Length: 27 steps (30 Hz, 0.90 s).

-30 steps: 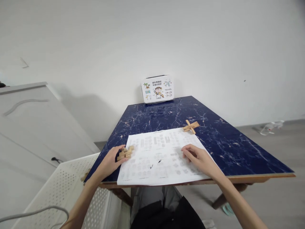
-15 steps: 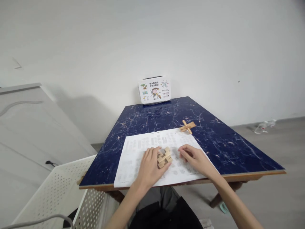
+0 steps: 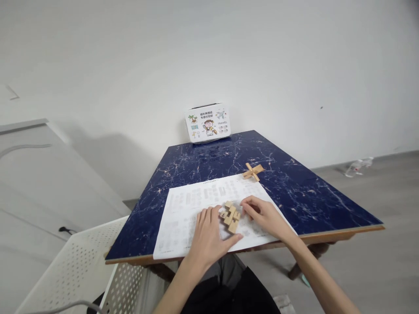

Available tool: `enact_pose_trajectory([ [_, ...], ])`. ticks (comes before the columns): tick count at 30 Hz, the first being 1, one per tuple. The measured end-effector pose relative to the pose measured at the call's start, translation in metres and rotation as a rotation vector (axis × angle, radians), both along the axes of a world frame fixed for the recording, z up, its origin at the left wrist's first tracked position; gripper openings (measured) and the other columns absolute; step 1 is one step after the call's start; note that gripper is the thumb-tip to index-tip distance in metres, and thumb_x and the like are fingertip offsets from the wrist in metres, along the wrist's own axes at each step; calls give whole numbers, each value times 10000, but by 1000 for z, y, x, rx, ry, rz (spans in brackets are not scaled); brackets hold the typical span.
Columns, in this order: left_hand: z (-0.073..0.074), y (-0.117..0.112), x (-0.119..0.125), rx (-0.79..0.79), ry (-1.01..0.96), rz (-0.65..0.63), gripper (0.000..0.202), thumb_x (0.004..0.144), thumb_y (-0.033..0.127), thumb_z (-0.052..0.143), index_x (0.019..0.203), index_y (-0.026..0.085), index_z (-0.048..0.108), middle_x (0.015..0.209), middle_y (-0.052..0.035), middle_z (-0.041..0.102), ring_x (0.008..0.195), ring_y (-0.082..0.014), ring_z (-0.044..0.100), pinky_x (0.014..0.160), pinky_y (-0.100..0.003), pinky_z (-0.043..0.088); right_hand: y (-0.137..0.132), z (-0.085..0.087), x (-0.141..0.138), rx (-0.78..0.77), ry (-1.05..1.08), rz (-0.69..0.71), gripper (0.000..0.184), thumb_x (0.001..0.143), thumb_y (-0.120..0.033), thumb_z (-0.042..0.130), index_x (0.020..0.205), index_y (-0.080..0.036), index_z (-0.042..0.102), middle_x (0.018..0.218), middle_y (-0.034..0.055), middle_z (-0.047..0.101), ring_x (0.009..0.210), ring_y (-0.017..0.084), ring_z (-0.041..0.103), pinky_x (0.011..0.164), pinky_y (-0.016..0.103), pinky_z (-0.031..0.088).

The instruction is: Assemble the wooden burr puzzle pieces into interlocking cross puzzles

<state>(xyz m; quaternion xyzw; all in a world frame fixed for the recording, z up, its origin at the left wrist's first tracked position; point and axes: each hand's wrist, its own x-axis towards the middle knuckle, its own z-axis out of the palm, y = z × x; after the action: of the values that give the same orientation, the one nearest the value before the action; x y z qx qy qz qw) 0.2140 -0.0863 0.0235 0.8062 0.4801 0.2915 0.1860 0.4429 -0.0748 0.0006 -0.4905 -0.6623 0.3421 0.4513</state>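
Observation:
A wooden interlocking puzzle (image 3: 231,215) rests on a printed instruction sheet (image 3: 186,213) near the front of a dark blue marbled table (image 3: 294,192). My left hand (image 3: 209,237) grips the puzzle from the left, thumb under its near side. From the right, my right hand (image 3: 263,216) touches the same puzzle with curled fingertips. A second wooden cross-shaped puzzle (image 3: 252,171) lies at the sheet's far right corner, apart from both hands.
A white illustrated box (image 3: 207,123) stands at the table's far edge against the wall. A white perforated basket (image 3: 72,266) sits on the floor at the left, beside a grey cabinet (image 3: 36,174). A clear plastic bottle (image 3: 356,166) lies on the floor at the right.
My left hand carried the wooden puzzle from the table's left edge onto the middle of the sheet. The right hand closed in and now touches it.

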Motion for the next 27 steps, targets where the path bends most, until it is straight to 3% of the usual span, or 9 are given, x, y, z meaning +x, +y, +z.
enact_pose_trajectory([
  [3,3,-2,-5,-39,-8,-74,726,712,543,862,1310,269,554,1174,-118,600,1140,-396,522,993,-545,388,-1,2,-1,11,-2,-5,257,1005,-461,526,984,-239,655,858,28,730,752,209,665,693,312,494],
  [7,13,12,-12,-61,-25,-161,810,717,501,877,1405,280,511,1351,-136,549,1245,-385,511,1045,-537,421,-6,7,-1,66,-74,9,282,936,-485,656,1091,-249,642,1036,58,711,899,237,666,782,337,523],
  [12,25,39,-20,-151,33,-352,1007,655,504,918,1519,315,436,1520,-126,478,1432,-389,382,1171,-565,348,-11,10,-3,152,-149,199,690,748,-487,868,1329,-288,552,1320,90,592,1220,300,574,1014,407,500],
  [14,26,48,-22,-211,43,-387,1023,658,529,911,1537,326,429,1545,-127,460,1456,-389,358,1180,-566,337,-11,9,-4,150,-173,209,748,727,-471,885,1357,-289,525,1341,104,567,1256,319,549,1041,437,490],
  [20,22,54,-24,-257,13,-361,841,744,524,860,1487,339,511,1498,-118,519,1415,-369,431,1164,-530,353,-10,3,-5,115,-196,166,650,800,-388,823,1355,-276,504,1314,108,593,1220,320,579,1039,469,490],
  [27,13,43,-31,-146,-58,-256,781,761,427,875,1450,328,521,1394,-83,612,1305,-334,556,1108,-485,441,-11,3,-3,102,-178,141,576,839,-341,761,1348,-284,497,1345,92,594,1236,301,582,1029,447,495],
])
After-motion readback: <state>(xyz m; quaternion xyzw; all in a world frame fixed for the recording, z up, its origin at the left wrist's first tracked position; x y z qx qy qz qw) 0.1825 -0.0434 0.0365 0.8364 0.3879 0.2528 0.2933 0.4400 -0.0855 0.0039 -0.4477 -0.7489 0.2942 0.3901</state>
